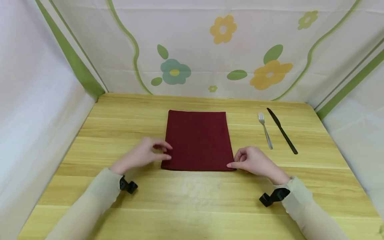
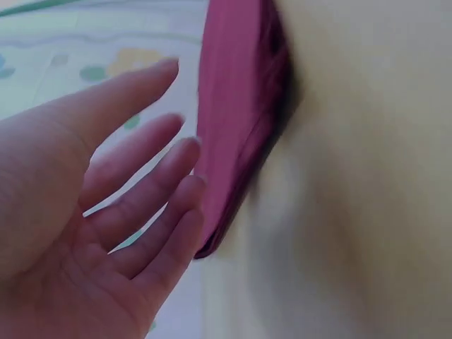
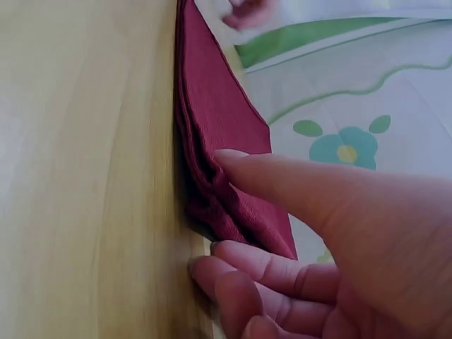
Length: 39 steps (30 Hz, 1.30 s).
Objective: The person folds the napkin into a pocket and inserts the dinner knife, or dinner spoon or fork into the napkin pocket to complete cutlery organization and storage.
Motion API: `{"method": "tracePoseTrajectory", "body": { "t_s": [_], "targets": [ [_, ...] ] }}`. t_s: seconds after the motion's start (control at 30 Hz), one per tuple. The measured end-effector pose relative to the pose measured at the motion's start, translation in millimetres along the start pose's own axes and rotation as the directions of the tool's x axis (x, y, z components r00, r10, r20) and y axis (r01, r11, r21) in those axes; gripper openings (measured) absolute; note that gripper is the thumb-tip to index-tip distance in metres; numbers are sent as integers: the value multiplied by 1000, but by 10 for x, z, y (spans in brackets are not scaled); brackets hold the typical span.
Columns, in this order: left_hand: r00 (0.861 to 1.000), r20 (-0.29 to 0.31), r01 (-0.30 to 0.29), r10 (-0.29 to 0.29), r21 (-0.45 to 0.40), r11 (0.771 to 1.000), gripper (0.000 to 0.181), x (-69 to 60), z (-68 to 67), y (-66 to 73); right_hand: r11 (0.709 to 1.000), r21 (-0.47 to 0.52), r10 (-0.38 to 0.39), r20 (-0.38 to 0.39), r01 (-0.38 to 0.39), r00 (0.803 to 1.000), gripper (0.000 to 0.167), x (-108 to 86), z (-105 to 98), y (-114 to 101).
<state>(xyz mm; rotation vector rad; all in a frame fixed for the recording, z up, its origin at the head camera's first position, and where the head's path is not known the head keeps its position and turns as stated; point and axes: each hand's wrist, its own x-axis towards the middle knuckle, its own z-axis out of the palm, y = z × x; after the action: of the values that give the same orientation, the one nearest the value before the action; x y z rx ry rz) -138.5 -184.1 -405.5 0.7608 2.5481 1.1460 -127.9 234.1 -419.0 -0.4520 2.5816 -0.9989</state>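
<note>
A dark red cloth napkin (image 1: pixel 198 140), folded into a layered square, lies flat on the wooden table. My right hand (image 1: pixel 255 161) is at its near right corner. In the right wrist view the thumb (image 3: pixel 261 173) rests on top of the napkin (image 3: pixel 219 106), the fingers are bent at its side edge, and the layers wrinkle between them. At the near left side, my left hand (image 1: pixel 147 153) hovers with fingers loosely bent and parted. The left wrist view shows that hand (image 2: pixel 106 205) beside the napkin (image 2: pixel 233 106), nothing between thumb and fingers.
Right of the napkin lie a silver fork (image 1: pixel 265 130) and a black knife (image 1: pixel 282 130), roughly side by side. The wooden table (image 1: pixel 192 206) is bordered behind and at both sides by white cloth (image 1: pixel 198 50), flower-printed at the back. Each wrist wears a small black camera.
</note>
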Motion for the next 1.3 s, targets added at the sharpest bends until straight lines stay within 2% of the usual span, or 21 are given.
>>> {"method": "tracePoseTrajectory", "body": {
  "t_s": [0.13,0.3,0.4,0.5,0.7,0.93,1.13,1.3],
  "targets": [
    [994,-96,43,-46,-32,999,39,252,-207,-58,1000,-14,13,-25,-13,1000,34,-20,26,-22],
    [977,-197,87,-87,-12,996,43,619,-391,-160,999,2,33,-76,-33,997,34,-34,86,-41],
    [969,-220,116,-109,20,993,43,808,-457,-230,999,5,39,-101,-39,994,33,-33,127,-39],
    [965,-219,152,-142,31,988,43,939,-498,-341,1000,2,29,-120,-29,992,31,-25,155,-44],
    [954,-217,218,-207,28,975,45,1133,-453,-516,999,43,33,-119,-28,992,28,-24,176,-69],
    [959,-204,223,-198,108,969,34,1341,-377,-541,989,149,37,-87,-24,995,26,-30,192,-102],
    [955,-193,250,-225,114,962,29,1406,-362,-499,985,172,35,-75,-22,997,25,-29,186,-104],
    [953,-199,253,-228,110,961,24,1411,-360,-483,984,179,18,-62,-7,998,24,-24,174,-94]
  ]
}}
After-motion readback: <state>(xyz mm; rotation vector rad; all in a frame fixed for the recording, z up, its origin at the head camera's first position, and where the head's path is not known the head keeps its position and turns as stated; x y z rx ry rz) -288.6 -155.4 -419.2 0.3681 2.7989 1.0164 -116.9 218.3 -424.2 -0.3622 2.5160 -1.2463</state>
